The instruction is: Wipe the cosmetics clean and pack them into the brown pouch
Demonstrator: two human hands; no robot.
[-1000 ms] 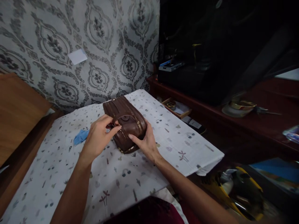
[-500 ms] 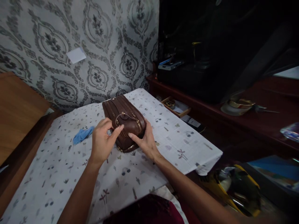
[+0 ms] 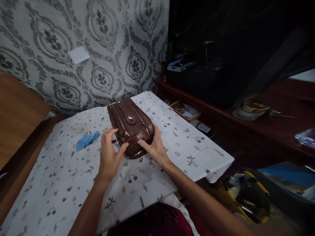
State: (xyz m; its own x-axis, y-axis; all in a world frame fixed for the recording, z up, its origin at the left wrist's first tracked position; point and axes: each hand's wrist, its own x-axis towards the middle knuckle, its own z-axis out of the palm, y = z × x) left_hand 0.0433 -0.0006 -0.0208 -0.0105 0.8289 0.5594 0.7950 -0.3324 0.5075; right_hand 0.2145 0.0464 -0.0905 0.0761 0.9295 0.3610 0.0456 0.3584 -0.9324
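A brown leather-look zip bag (image 3: 131, 129) lies on the patterned white cloth, with brass-coloured zips and a snap tab on its top. My left hand (image 3: 108, 155) is at its near left corner, fingertips against the side and thumb at the near end, the corner between them. Against the right side, my right hand (image 3: 157, 149) grips the bag, its thumb resting on the near end and its other fingers partly hidden. The zips on top look closed. A zip pull (image 3: 126, 134) lies close to my left thumb.
A crumpled blue cloth (image 3: 86, 140) is left of the bag on the covered table (image 3: 73, 183). An open small drawer (image 3: 194, 117) sits under the dark red cabinet (image 3: 278, 131) at right. Rolls of tape (image 3: 253, 109) rest on that cabinet. A yellow-and-black bag (image 3: 248, 196) is below, right.
The thin strap raised in a loop over the bag's top no longer stands up, and the snap tab shows fully. My left hand has dropped slightly and its fingers have spread.
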